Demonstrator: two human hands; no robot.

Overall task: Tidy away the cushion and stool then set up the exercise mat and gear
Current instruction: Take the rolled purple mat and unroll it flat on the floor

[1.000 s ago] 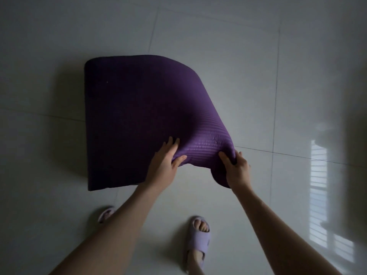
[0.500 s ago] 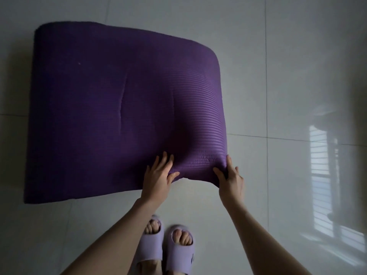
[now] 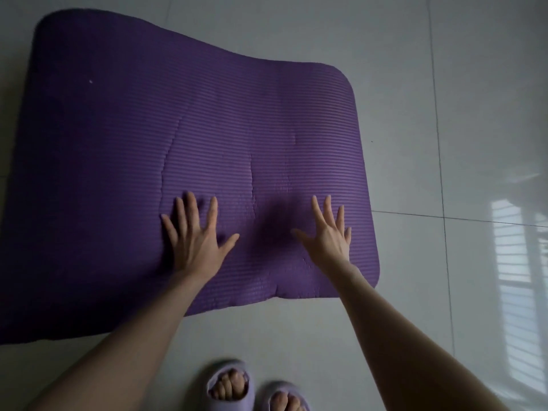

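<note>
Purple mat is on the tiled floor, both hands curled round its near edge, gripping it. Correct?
No grip. The head view shows the left hand and right hand open, fingers straight and spread, palms down on the purple exercise mat. The mat does lie on the tiled floor.

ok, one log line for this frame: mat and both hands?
step: laying mat | purple mat: spread on tile floor, creased | left hand: open, over mat | right hand: open, over mat
</note>
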